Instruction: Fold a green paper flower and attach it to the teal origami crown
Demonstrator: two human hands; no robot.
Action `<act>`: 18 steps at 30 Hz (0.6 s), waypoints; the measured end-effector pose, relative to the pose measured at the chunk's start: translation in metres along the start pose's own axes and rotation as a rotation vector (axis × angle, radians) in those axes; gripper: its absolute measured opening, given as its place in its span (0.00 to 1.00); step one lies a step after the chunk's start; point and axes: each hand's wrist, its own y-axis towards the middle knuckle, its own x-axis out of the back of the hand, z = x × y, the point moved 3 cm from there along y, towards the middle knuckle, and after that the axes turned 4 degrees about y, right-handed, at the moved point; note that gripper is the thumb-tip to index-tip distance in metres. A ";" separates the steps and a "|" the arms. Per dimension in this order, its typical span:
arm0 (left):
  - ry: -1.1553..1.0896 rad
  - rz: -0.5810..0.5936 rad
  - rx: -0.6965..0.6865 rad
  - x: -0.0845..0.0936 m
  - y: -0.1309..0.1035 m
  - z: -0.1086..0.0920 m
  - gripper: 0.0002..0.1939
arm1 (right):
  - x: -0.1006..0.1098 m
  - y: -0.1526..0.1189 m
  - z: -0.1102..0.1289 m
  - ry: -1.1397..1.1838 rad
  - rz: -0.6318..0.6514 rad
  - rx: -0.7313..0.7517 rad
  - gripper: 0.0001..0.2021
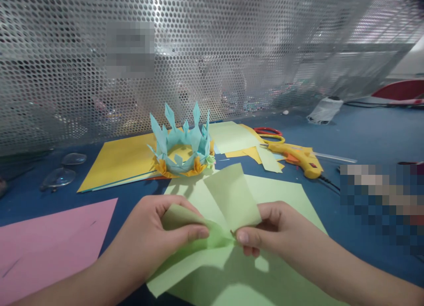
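Both hands grip one piece of light green paper (232, 195), which is partly folded and bent between them. My left hand (165, 226) is closed on its left part, thumb on top, with one edge curling up inside the palm. At the middle, my right hand (265, 228) pinches the paper between thumb and fingers, beside an upright square flap. Beneath them lies a larger light green sheet (285, 195) on the blue table. Just behind stands a light blue paper crown (180, 164) with pointed folded tips and orange folded pieces round its base.
Yellow sheets (119, 156) lie under and left of the crown. A pink sheet (49, 239) and glasses (59, 178) are at left. Scissors (274, 138), paper scraps and a yellow glue gun (298, 156) with a cord sit at right. A perforated metal screen (198, 54) closes the back.
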 end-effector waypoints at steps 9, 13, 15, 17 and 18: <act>0.016 -0.065 -0.062 0.003 0.003 -0.001 0.05 | -0.002 0.000 0.000 0.036 0.052 -0.050 0.11; 0.045 -0.073 -0.093 0.002 0.000 -0.005 0.05 | -0.002 0.000 0.000 0.059 0.098 -0.101 0.11; 0.026 -0.108 -0.075 0.002 -0.003 -0.007 0.05 | -0.001 0.000 0.001 0.060 0.088 -0.081 0.11; 0.002 -0.146 -0.038 0.003 -0.005 -0.010 0.05 | 0.000 0.000 0.002 0.057 0.053 -0.056 0.12; -0.007 -0.156 -0.018 0.003 -0.005 -0.010 0.05 | 0.001 0.000 0.002 0.054 0.032 -0.046 0.12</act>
